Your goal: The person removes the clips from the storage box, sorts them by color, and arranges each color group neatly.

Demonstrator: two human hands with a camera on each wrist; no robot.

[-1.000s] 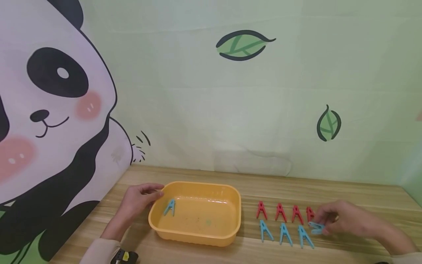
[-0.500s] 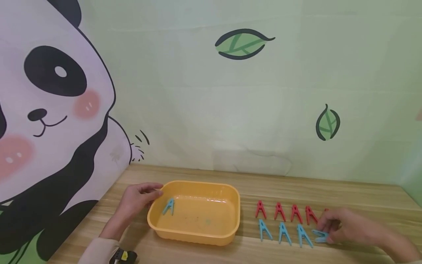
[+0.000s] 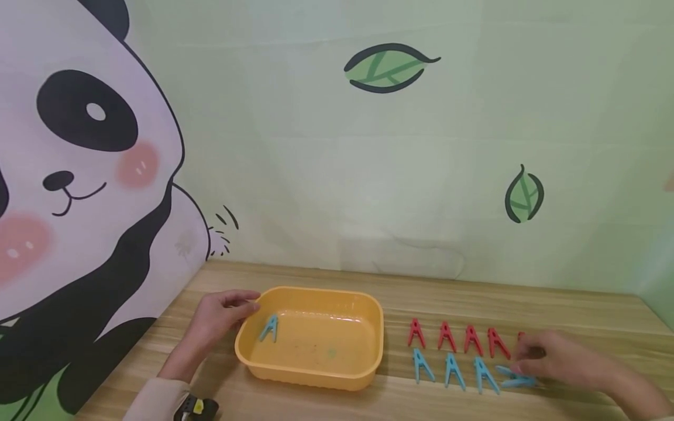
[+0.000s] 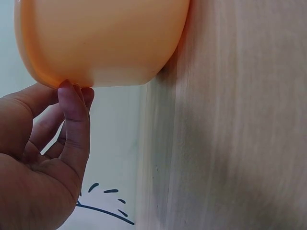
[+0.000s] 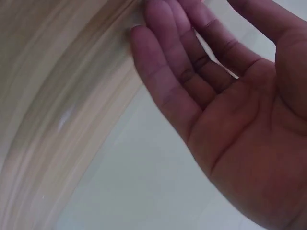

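My left hand (image 3: pixel 218 318) pinches the left rim of a yellow plastic basin (image 3: pixel 310 380); the left wrist view shows the thumb and fingertips at the basin's edge (image 4: pixel 110 43). Inside the basin, near its left wall, lies a blue clothespin (image 3: pixel 270 328). My right hand (image 3: pixel 560 358) hovers over another blue clothespin (image 3: pixel 518 380) on the table, partly covering it. In the right wrist view the right hand (image 5: pixel 230 115) has loosely bent fingers and nothing visible in its grasp. Beyond this hand, a red clothespin (image 3: pixel 521 335) is mostly hidden.
Right of the basin, several red clothespins (image 3: pixel 472 339) form a back row and several blue clothespins (image 3: pixel 453 372) a front row on the wooden table (image 3: pixel 595 316). Behind the table stands a pale green wall (image 3: pixel 295 193) with a printed panda and leaves.
My right hand moved slightly right, set down the blue clothespin at the end of the front row and loosened its fingers. The left hand stayed on the basin's rim.
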